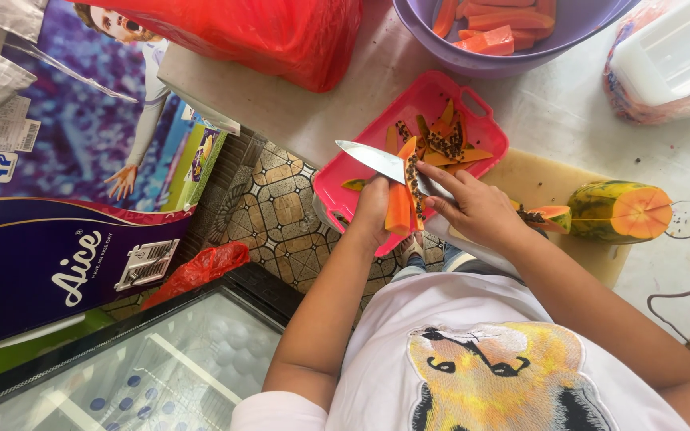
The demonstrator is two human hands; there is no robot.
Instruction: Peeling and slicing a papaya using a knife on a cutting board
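While the desk (569,120) carries a purple basin (441,52) of peeled papaya pieces, a pink tray (429,100) of seeds and peel and a cut papaya (620,211) on a wooden board (537,179), a papaya slice (401,199) is gripped upright over the tray's near edge by the closed left hand (373,211). A knife (381,162) is clasped by the right hand (477,209), its blade laid against the slice's seeded face.

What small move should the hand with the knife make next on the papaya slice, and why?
Probably the right hand slides the steel knife along the orange papaya slice in the left hand, since black seeds remain there, above the pink plastic tray.
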